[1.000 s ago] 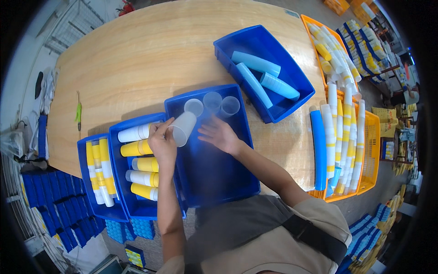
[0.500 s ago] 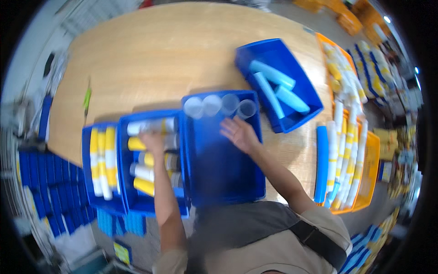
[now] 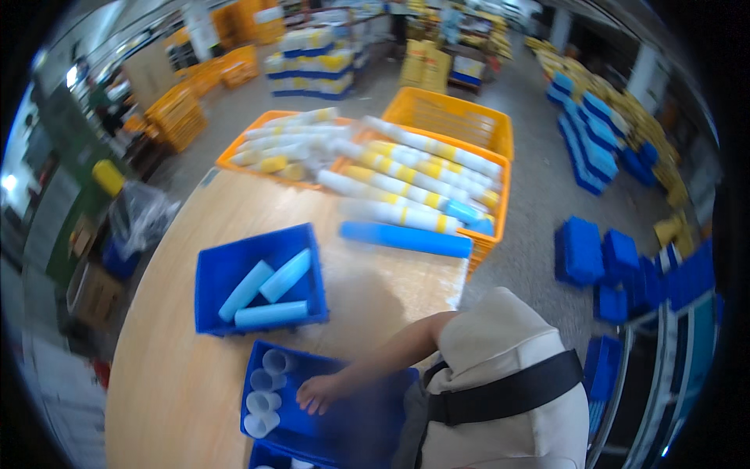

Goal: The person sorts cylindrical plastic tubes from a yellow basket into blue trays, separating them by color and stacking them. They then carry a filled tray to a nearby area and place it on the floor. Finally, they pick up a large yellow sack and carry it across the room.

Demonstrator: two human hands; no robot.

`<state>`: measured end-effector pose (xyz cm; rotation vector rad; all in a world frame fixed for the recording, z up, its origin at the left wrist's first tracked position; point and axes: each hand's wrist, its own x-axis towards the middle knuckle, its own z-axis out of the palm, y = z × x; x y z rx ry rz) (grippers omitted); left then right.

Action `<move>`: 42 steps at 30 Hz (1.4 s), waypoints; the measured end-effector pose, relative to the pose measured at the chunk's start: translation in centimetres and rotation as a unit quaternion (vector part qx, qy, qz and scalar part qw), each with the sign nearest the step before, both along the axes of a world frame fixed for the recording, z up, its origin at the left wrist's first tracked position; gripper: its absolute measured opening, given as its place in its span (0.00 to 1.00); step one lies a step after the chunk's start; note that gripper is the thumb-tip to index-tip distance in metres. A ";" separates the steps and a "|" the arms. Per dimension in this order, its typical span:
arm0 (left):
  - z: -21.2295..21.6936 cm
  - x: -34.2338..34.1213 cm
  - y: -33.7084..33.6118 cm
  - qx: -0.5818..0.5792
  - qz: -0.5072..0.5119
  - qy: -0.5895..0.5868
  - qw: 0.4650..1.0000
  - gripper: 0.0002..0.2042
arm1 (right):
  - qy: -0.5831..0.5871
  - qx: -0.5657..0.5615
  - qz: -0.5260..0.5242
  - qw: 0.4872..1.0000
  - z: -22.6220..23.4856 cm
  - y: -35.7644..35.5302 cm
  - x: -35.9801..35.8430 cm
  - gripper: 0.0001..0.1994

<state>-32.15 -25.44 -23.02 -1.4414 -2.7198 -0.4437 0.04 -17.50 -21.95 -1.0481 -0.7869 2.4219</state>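
Note:
Over a blue plastic bin [image 3: 336,438] on the table, my right hand [image 3: 317,393] hangs with its fingers loosely stretched and nothing in them. Several translucent cup-like cylinders [image 3: 264,402] stand in a row along that bin's far-left side, apart from my fingertips. My left hand is out of view. Another blue bin [image 3: 207,289] sits farther off on the table, holding three light-blue rolls [image 3: 272,314]. At the bottom edge, part of one more blue bin [image 3: 269,457] shows, with white round ends in it.
Orange crates [image 3: 476,117] adjoin the table's far right end, filled with long white-and-yellow tubes [image 3: 398,187]. One blue tube [image 3: 406,240] lies along the table edge before them. Stacked blue bins [image 3: 578,250] stand on the floor to the right. A clear plastic bag [image 3: 144,219] hangs at left.
My view has swung to the right, bringing the orange crates to the middle. My left hand, earlier among the white and yellow rolls, has left the picture. My right hand remains over the bin.

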 end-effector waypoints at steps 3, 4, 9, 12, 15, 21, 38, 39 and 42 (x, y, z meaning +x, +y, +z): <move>3.9 7.5 1.0 0.124 -0.101 -0.168 0.973 0.22 | -0.012 0.065 0.054 0.996 1.5 -0.6 -1.2 0.34; 5.4 10.0 1.0 0.130 -0.123 -0.239 0.954 0.23 | -0.031 0.100 0.066 0.992 2.0 -1.0 -1.7 0.34; 10.9 18.9 -0.9 -0.021 -0.114 -0.638 0.761 0.25 | 0.205 0.062 0.084 0.973 3.7 -2.4 -2.4 0.27; 12.8 21.5 -2.6 -0.085 -0.041 -0.792 0.604 0.26 | 0.204 0.066 0.120 0.969 3.6 -2.5 -1.4 0.22; 13.9 22.4 -3.9 -0.083 0.022 -0.853 0.514 0.27 | 0.046 0.029 -0.017 0.998 2.7 -2.1 -0.2 0.25; 14.9 21.1 -5.9 -0.019 0.075 -0.877 0.474 0.29 | 0.135 -0.260 -0.096 0.951 0.9 -2.0 1.0 0.48; 13.7 17.6 -9.4 0.086 0.163 -0.927 0.325 0.33 | 0.066 -0.130 0.033 0.989 2.2 -2.8 -1.9 0.26; 13.6 17.7 -9.6 0.087 0.149 -0.924 0.342 0.33 | 0.098 -0.204 -0.015 0.974 2.3 -2.9 -2.0 0.26; 13.4 17.7 -10.3 0.090 0.154 -0.908 0.378 0.33 | 0.151 -0.123 0.226 0.954 2.6 -3.6 -2.6 0.27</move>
